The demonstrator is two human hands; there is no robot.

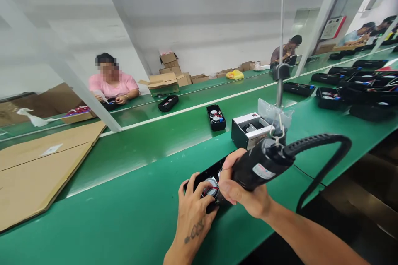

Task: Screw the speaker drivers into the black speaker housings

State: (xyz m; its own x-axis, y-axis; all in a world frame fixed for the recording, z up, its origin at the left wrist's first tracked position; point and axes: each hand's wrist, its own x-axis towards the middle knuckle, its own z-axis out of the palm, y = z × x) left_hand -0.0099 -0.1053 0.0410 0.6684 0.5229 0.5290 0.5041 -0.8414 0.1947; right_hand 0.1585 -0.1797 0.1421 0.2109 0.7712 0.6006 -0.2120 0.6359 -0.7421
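In my right hand (pixel 248 196) is a black electric screwdriver (pixel 256 166), tilted, its tip end pointing down and left. A hook and cord hold it from above, and a thick black cable loops off its rear end. Below it, a black speaker housing (pixel 212 170) lies open side up on the green bench. My left hand (pixel 195 205) grips the housing's left end, fingers bent over its edge. A round speaker (pixel 212 186) with red wires shows inside. The screwdriver's tip is hidden behind my right hand, so contact with a screw cannot be made out.
A white and black box (pixel 252 127) with a plastic bag (pixel 273 112) stands behind the screwdriver. Another open speaker housing (pixel 216 118) sits on the belt (pixel 149 145). Several more housings (pixel 329 97) crowd the right. Flat cardboard (pixel 40 174) lies left. Co-workers sit across the line.
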